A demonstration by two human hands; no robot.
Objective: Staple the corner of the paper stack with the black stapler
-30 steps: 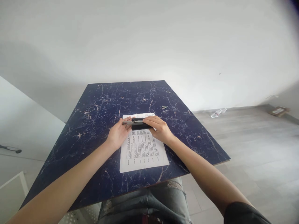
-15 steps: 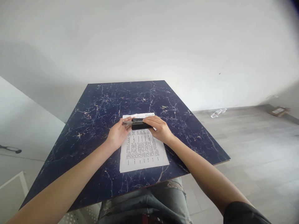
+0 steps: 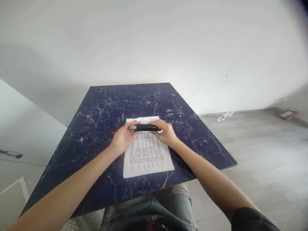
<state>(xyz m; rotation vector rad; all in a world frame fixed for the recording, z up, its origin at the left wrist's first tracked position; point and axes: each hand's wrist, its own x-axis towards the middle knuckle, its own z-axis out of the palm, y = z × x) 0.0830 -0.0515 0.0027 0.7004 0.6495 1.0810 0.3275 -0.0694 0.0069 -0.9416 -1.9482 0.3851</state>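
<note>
A black stapler (image 3: 146, 127) with a metal end is held level above the printed paper sheets (image 3: 149, 157). My left hand (image 3: 121, 136) is closed on its metal end, thumb on the near side and fingers beneath. At the other end, my right hand (image 3: 165, 131) grips the black body, where a bit of red shows by the palm. The sheets lie flat on the dark blue marbled table (image 3: 108, 109), partly covered by both hands and the stapler.
A small pale strip (image 3: 169, 110) lies on the table to the right, beyond my right hand. On the floor by the wall are a clear plastic bottle (image 3: 225, 116) and a brown cardboard piece (image 3: 287, 114). A dark handle-like thing (image 3: 11, 154) shows at the left.
The stapler has turned about its length, so its closed black back now faces up where its open-looking side showed before. Both hands stay in nearly the same place.
</note>
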